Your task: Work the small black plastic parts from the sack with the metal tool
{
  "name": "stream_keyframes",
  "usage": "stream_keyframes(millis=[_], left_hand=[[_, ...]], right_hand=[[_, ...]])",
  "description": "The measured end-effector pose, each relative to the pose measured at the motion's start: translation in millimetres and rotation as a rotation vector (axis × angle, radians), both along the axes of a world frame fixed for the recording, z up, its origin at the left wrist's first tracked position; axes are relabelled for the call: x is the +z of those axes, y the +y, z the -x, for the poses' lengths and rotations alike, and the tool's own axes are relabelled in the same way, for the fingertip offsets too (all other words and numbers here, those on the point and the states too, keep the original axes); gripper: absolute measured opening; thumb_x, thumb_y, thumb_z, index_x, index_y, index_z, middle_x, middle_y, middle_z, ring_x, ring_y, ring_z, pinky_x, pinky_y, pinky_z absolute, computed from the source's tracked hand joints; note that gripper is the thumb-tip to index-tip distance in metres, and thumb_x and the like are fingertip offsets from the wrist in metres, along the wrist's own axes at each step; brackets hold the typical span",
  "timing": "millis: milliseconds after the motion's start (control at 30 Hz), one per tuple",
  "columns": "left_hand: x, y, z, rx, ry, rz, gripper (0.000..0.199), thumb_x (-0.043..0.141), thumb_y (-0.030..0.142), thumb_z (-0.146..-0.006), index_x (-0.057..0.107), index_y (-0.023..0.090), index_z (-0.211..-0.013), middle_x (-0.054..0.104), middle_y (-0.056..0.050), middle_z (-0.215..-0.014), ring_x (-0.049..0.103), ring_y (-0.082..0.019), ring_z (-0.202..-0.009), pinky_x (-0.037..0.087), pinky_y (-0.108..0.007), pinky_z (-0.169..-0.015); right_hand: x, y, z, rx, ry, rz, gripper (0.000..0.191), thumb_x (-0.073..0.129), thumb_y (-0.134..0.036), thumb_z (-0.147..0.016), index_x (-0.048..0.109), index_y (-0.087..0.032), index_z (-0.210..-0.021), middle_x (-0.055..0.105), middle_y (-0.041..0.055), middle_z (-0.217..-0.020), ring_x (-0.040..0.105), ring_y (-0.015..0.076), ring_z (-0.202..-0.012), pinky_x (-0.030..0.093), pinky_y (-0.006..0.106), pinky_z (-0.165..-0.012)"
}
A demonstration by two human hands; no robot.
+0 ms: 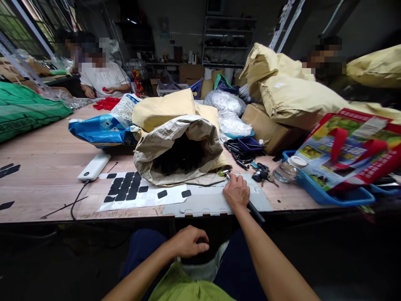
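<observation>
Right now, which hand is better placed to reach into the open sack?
Probably your left hand: it looks empty, while your right hand, though nearer the sack, grips a black-handled tool.

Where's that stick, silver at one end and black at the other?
In the head view, the stick is right of centre, in the right hand at the near edge of the table, with keys nearby.

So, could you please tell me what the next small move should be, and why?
I would probably raise the left hand to the open sack: that hand appears empty in front of the table, the sack's mouth faces the near edge with dark contents inside, and the right hand is occupied with a black-handled tool.
</observation>
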State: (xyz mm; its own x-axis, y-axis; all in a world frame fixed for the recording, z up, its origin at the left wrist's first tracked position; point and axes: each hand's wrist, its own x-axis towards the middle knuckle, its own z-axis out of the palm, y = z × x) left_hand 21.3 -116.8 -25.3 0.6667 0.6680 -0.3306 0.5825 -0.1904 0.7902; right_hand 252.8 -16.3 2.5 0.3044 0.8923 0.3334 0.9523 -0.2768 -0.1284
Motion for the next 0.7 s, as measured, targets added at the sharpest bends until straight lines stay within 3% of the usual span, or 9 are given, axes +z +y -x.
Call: stream_keyframes(millis=[67,133,233,300,400,500,600,700], left_hand=[[36.1,25,11,0.032,-0.112,-0.056,0.026,0.059,0.039,-0.09,0.077,0.022,-0.097,0.073,-0.001,-0.08,0.065,-0.016,-0.071,0.045,-0.024,-0.062],[63.2,62,23,0.258,-0.164,-0.216,0.029,0.053,0.039,-0.093,0.075,0.02,-0.093,0.072,-0.002,-0.08,0.064,-0.016,-0.073,0.046,-0.024,-0.065],[82.3,123,40,0.757,0.017,-0.615,0.027,0.055,0.036,-0.092,0.073,0.018,-0.103,0.071,-0.008,-0.094,0.066,-0.021,-0.084,0.05,-0.03,-0.077],[84.2,156,49,0.961,0.235,-0.74,0.031,0.057,0.038,-0.091,0.072,0.018,-0.11,0.07,-0.014,-0.106,0.067,-0.028,-0.095,0.051,-0.037,-0.083],[82.2,185,57,0.973,0.491,-0.627,0.038,0.056,0.044,-0.093,0.071,0.017,-0.113,0.069,-0.02,-0.112,0.068,-0.036,-0.099,0.05,-0.044,-0.083],[82.6,190,60,0.939,0.574,-0.568,0.04,0.055,0.047,-0.094,0.071,0.017,-0.113,0.07,-0.021,-0.111,0.068,-0.038,-0.101,0.05,-0.045,-0.082],[81.8,172,56,0.974,0.461,-0.717,0.037,0.058,0.048,-0.094,0.071,0.02,-0.114,0.071,-0.016,-0.109,0.068,-0.033,-0.099,0.049,-0.04,-0.081],[70.8,135,43,0.811,0.186,-0.836,0.03,0.061,0.046,-0.094,0.071,0.023,-0.11,0.072,-0.008,-0.107,0.067,-0.024,-0.094,0.048,-0.032,-0.08]], right_hand=[[0.5,0,0,-0.002,0.0,0.007,0.035,0.047,-0.023,-0.095,0.061,-0.021,-0.128,0.058,0.0123,-0.11,0.053,0.0255,-0.1,0.036,0.035,-0.078],[1.0,0,0,-0.005,-0.001,0.008,0.035,0.047,-0.023,-0.095,0.061,-0.02,-0.128,0.058,0.0125,-0.11,0.053,0.0255,-0.1,0.036,0.035,-0.078],[1.3,0,0,-0.003,0.001,0.004,0.035,0.046,-0.023,-0.095,0.061,-0.02,-0.127,0.058,0.0123,-0.109,0.052,0.0253,-0.1,0.036,0.035,-0.078],[1.3,0,0,-0.002,0.005,0.005,0.035,0.046,-0.023,-0.096,0.061,-0.02,-0.128,0.058,0.0122,-0.109,0.052,0.0251,-0.1,0.036,0.035,-0.079],[1.6,0,0,-0.008,0.009,0.009,0.035,0.046,-0.023,-0.096,0.061,-0.02,-0.127,0.057,0.0123,-0.109,0.052,0.0253,-0.1,0.037,0.035,-0.079],[2.5,0,1,-0.013,0.012,0.016,0.035,0.045,-0.023,-0.096,0.061,-0.021,-0.127,0.057,0.0121,-0.11,0.052,0.0255,-0.101,0.037,0.035,-0.079],[2.7,0,1,-0.014,0.012,0.019,0.033,0.046,-0.023,-0.096,0.061,-0.021,-0.125,0.058,0.0117,-0.111,0.053,0.0257,-0.102,0.037,0.036,-0.079],[1.4,-1,1,-0.016,0.006,0.012,0.032,0.045,-0.023,-0.096,0.06,-0.021,-0.124,0.057,0.0112,-0.11,0.053,0.026,-0.101,0.037,0.036,-0.079]])
